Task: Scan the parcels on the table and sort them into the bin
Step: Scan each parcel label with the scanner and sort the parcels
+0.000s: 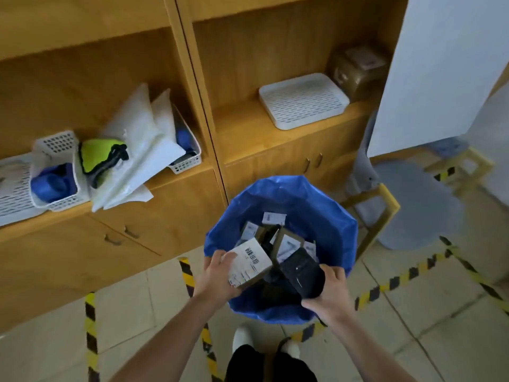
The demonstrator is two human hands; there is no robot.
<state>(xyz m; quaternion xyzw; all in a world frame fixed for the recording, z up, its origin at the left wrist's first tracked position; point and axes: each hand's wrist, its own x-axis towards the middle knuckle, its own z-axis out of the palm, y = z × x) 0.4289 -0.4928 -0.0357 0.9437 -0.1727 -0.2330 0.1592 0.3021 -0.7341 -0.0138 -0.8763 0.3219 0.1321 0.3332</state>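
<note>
A bin lined with a blue bag (pixel 325 216) stands on the floor in front of me, holding several small brown parcels (pixel 287 245) with white labels. My left hand (pixel 219 274) grips a small cardboard parcel (pixel 252 261) with a barcode label, held over the bin's near left rim. My right hand (pixel 329 290) grips a black handheld scanner (pixel 301 274) over the bin's near side, just right of the parcel.
A wooden shelf unit stands behind the bin, with white baskets (pixel 53 172) of blue items, white mailer bags (pixel 137 150), a white perforated tray (pixel 303 102) and a brown taped box (pixel 355 68). Yellow-black tape (pixel 399 279) marks the tiled floor. My white shoes (pixel 242 339) are below.
</note>
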